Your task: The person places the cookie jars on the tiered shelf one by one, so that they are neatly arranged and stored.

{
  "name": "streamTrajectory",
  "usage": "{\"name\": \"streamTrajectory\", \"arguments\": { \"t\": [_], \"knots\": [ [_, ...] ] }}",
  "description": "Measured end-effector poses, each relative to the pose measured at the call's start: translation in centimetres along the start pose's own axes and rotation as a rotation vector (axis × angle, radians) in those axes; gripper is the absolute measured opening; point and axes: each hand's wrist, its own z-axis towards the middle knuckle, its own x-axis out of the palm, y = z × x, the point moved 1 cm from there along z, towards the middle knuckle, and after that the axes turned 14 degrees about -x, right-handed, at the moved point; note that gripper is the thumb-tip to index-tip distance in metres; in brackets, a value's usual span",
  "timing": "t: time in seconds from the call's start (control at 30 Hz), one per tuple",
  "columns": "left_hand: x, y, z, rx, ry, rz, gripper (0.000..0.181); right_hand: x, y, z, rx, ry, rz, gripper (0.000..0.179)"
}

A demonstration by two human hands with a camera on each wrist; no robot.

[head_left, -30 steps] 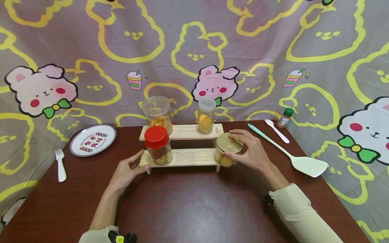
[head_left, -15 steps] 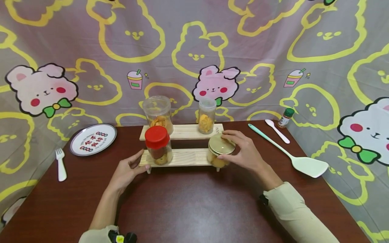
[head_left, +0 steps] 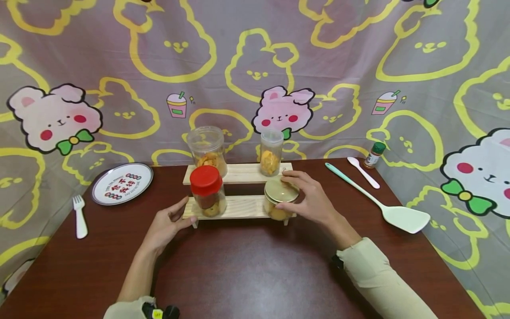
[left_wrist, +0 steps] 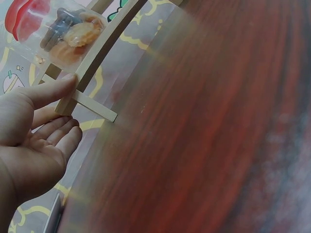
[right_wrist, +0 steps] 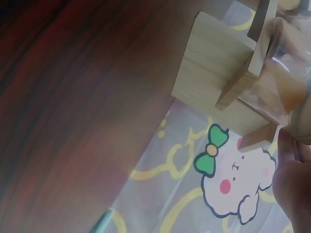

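Observation:
My right hand grips a clear jar with a gold lid by the lid's side. This jar stands upright at the right end of the lower tier of a two-tier wooden rack; pale yellow food shows through its wall. At the rack's left end, my left hand holds the lower board, its thumb along the end and fingers under it in the left wrist view. Beside that thumb stands a red-lidded jar of cookies. Only part of the right hand shows in the right wrist view.
On the upper tier are a wide clear jar and a slimmer clear jar, both with snacks. A plate and fork lie left. Right are a spatula, a white spoon and a green-capped bottle.
My right hand has moved left with the gold-lidded jar, from the rack's right edge to farther in along the lower tier. The left hand and the rack have stayed in place.

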Motion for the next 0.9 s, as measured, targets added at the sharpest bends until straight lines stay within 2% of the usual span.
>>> {"name": "streamTrajectory", "arguments": {
  "t": [0.37,0.9],
  "knots": [
    [0.0,-0.1,-0.1,-0.003,0.007,-0.005,0.081,1.3,0.5,0.9,-0.017,-0.025,0.035,0.066],
    [-0.1,-0.1,0.0,-0.006,0.008,-0.009,0.082,2.0,1.1,1.5,0.005,-0.019,0.034,0.066]
  ]
}}
